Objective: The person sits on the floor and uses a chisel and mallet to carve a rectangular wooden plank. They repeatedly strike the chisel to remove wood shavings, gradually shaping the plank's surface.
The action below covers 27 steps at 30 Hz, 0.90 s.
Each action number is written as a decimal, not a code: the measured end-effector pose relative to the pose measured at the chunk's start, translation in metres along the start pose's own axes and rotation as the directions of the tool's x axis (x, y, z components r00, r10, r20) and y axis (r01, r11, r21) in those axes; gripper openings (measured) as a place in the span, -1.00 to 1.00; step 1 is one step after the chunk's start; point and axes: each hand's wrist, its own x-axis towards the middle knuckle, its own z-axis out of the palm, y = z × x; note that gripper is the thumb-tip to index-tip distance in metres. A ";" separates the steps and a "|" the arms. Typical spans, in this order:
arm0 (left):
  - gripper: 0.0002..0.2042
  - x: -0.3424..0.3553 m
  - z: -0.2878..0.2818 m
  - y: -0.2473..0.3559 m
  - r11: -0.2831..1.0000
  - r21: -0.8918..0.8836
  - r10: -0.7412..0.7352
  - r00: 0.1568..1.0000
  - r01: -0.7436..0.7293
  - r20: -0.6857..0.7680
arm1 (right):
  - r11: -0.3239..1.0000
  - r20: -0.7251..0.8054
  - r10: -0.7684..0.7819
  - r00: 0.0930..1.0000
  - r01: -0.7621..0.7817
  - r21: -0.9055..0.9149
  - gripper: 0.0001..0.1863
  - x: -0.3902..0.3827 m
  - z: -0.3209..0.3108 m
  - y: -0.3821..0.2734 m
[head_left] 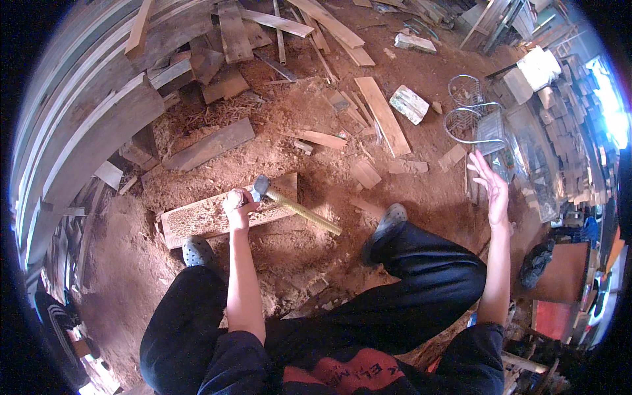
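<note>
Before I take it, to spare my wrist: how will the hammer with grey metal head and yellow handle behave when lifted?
The hammer will probably feel head-heavy: its blocky metal head sits at one end. Its handle runs straight, without sagging, so it seems stiff.

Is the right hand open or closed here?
Open: the right hand is raised with its fingers extended and slightly apart, and nothing visible is held in it.
</note>
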 end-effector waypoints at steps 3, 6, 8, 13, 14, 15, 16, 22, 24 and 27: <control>-0.84 0.004 -0.008 -0.007 0.996 0.069 0.059 0.998 -0.059 0.004 | 0.999 0.041 0.015 0.999 -0.016 0.029 -0.25 0.003 0.005 0.000; -0.83 0.000 0.000 0.000 1.000 0.013 -0.006 1.000 0.006 0.019 | 0.999 0.083 0.021 0.996 -0.024 0.035 -0.22 0.001 0.006 0.001; -0.83 0.002 -0.004 -0.002 0.994 0.085 0.064 0.998 -0.064 0.002 | 0.999 0.108 0.006 0.994 -0.011 0.042 -0.21 0.003 0.010 0.000; -0.81 0.001 -0.004 -0.004 0.996 0.057 0.072 0.997 -0.070 -0.036 | 0.994 0.116 0.022 0.993 -0.034 0.101 -0.20 0.004 0.014 -0.001; -0.83 0.002 -0.004 -0.006 0.996 0.042 0.081 0.996 -0.079 -0.045 | 0.994 0.120 0.021 0.993 -0.034 0.107 -0.20 0.005 0.015 -0.001; -0.84 0.003 -0.005 -0.008 0.996 0.026 0.091 0.994 -0.089 -0.054 | 0.993 0.124 0.020 0.992 -0.034 0.114 -0.20 0.006 0.016 0.000; -0.84 0.003 -0.004 -0.004 0.996 0.033 0.083 0.996 -0.082 -0.030 | 0.992 0.124 0.023 0.992 -0.038 0.117 -0.20 0.005 0.015 0.001; -0.84 0.001 0.000 0.011 0.998 0.050 0.038 0.999 -0.040 0.031 | 0.998 0.029 0.042 0.999 -0.043 0.034 -0.35 0.006 0.011 0.006; -0.84 0.000 0.000 0.012 0.999 0.038 0.026 0.999 -0.027 0.026 | 0.999 0.008 0.038 0.999 -0.038 0.017 -0.40 0.007 0.010 0.010; -0.84 -0.001 0.001 0.009 1.000 -0.022 0.021 1.000 -0.021 0.009 | 0.997 0.006 -0.010 1.000 0.010 -0.073 -0.44 0.006 0.011 0.010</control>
